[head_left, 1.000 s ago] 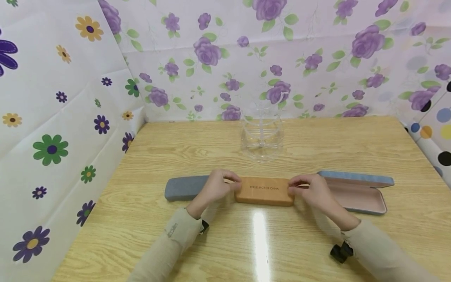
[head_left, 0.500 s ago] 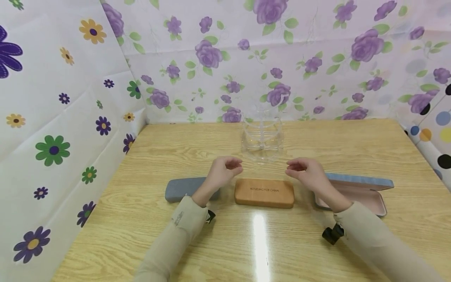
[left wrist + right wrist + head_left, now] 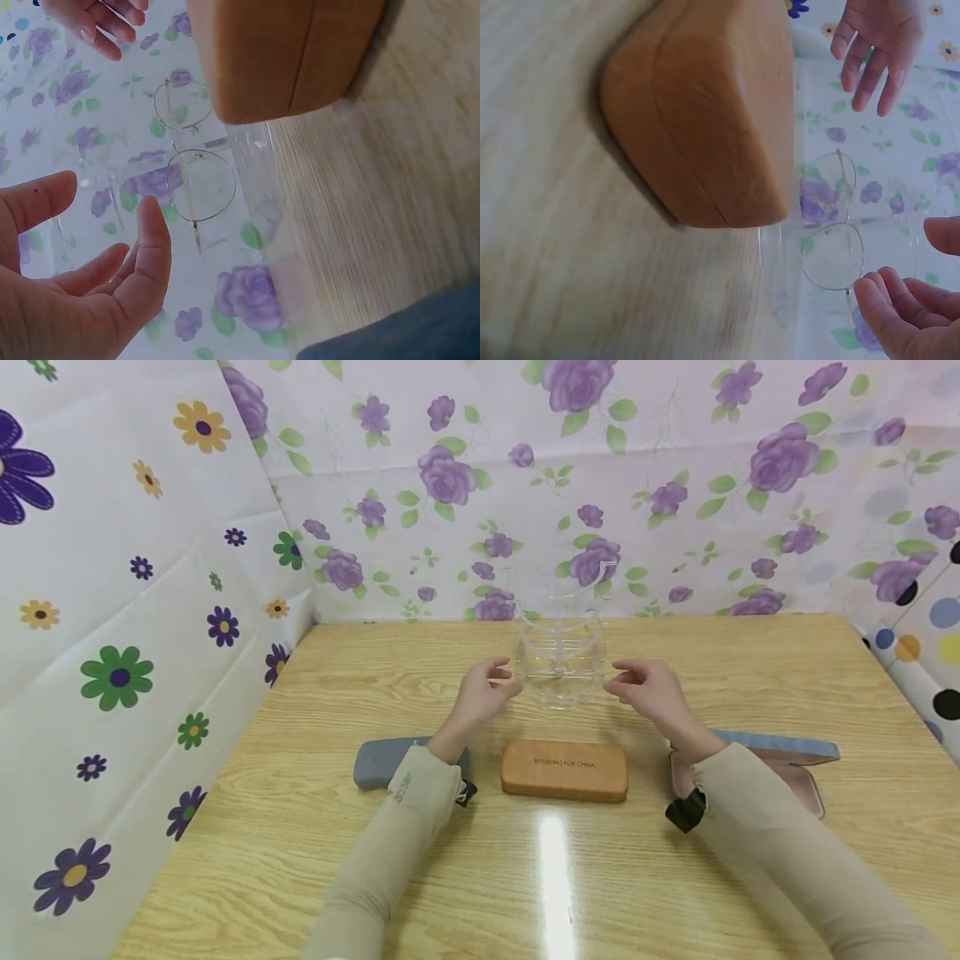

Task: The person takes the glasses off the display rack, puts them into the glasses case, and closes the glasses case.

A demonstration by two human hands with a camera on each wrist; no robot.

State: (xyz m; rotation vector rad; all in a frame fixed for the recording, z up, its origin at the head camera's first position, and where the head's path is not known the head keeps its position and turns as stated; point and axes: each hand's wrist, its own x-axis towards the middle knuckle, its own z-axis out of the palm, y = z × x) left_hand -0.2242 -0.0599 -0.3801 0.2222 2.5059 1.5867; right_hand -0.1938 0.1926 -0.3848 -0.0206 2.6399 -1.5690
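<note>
On either side of a transparent display stand (image 3: 558, 647), my left hand (image 3: 483, 689) and right hand (image 3: 651, 693) hover with loosely bent fingers and nothing in them. Round wire-rimmed eyeglasses (image 3: 201, 185) sit on the stand, seen also in the right wrist view as thin-framed eyeglasses (image 3: 802, 256). Both hands look close to the glasses; contact cannot be made out. Nearer me lies a closed brown glasses case (image 3: 564, 771) with printed lettering. My left forearm partly hides a grey-blue case (image 3: 382, 763); my right one covers part of an opened blue case (image 3: 806, 785) with pink lining.
The wooden table (image 3: 562, 868) carries everything, with a bright light reflection at its front middle. A purple-flowered sheet (image 3: 450, 527) hangs behind it, and a daisy-patterned sheet (image 3: 150, 652) stands at the left. Dark wrist-camera gear is strapped below each sleeve.
Both hands have left the ends of the brown case and moved forward to the sides of the stand. The brown case stays in place, closed.
</note>
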